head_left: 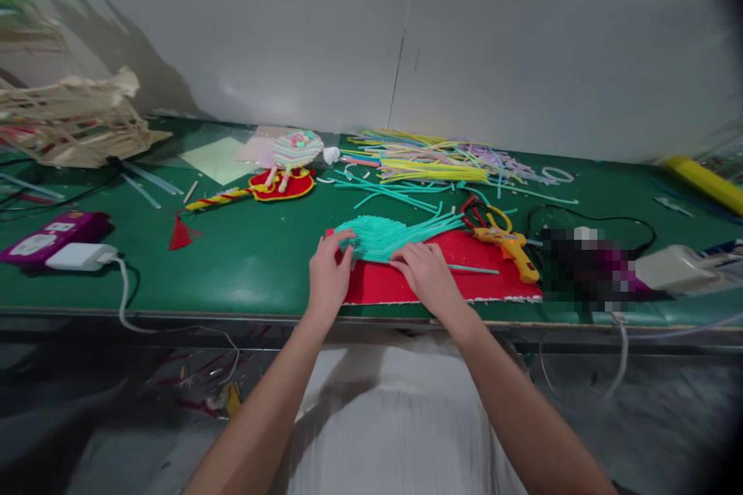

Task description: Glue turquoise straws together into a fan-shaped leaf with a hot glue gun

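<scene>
A rounded, fan-like piece of turquoise pipe cleaners [380, 236] lies on a red board [383, 284], its rows packed tightly at the left and loose ends spreading right. My left hand [330, 267] curls round the left edge of this piece, with thumb and fingertips closed on it. By the lower edge, my right hand [426, 274] pinches a single turquoise pipe cleaner [476, 270], whose free end sticks out to the right over the board. Right of my hands, a yellow glue gun [511, 249] rests partly on the board beside scissors [487, 215] with red and yellow handles.
Loose coloured pipe cleaners [429, 162] are heaped at the back. A striped ornament [297, 148] and a red tasselled piece [284, 184] lie left of them. A purple power strip [58, 236] with a white charger [81, 256] sits at left; cables trail over the front edge.
</scene>
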A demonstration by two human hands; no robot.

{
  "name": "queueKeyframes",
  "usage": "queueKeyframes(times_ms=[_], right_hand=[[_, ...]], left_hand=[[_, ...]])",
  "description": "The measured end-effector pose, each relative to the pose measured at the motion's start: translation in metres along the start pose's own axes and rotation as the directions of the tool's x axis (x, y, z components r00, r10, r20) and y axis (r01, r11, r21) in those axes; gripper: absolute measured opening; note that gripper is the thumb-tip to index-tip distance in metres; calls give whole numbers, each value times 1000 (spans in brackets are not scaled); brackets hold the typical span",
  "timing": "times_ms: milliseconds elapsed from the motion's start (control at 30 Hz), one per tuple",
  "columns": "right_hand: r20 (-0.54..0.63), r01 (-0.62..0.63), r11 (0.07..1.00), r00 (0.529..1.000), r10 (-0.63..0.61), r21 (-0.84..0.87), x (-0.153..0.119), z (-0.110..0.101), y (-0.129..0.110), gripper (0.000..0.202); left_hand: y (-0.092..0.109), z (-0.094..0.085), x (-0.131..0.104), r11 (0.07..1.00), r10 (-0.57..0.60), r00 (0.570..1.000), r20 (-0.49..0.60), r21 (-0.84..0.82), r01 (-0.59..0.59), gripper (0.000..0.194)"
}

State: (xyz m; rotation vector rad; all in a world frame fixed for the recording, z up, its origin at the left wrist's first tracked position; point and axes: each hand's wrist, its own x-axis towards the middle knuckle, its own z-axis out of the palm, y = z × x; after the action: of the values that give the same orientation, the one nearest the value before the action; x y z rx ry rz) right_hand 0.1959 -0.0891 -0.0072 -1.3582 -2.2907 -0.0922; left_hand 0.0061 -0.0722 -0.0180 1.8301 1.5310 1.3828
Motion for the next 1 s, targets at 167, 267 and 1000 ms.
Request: queueKeyframes(times_ms=[167,267,1000], right_hand=[[-8,-29,997,1000,29,65,-1,1,-3,17],[-37,-49,996,998,52,72,-2,5,-4,17],[-126,-165,967,973,191,193,1,17,-10,12]], left_hand=[[0,1,0,1000,7,1000,20,-11,-7,19],[0,1,1,999,37,998,54,-4,-37,16],[-4,6,2,988,105,978,180,92,-123,9]])
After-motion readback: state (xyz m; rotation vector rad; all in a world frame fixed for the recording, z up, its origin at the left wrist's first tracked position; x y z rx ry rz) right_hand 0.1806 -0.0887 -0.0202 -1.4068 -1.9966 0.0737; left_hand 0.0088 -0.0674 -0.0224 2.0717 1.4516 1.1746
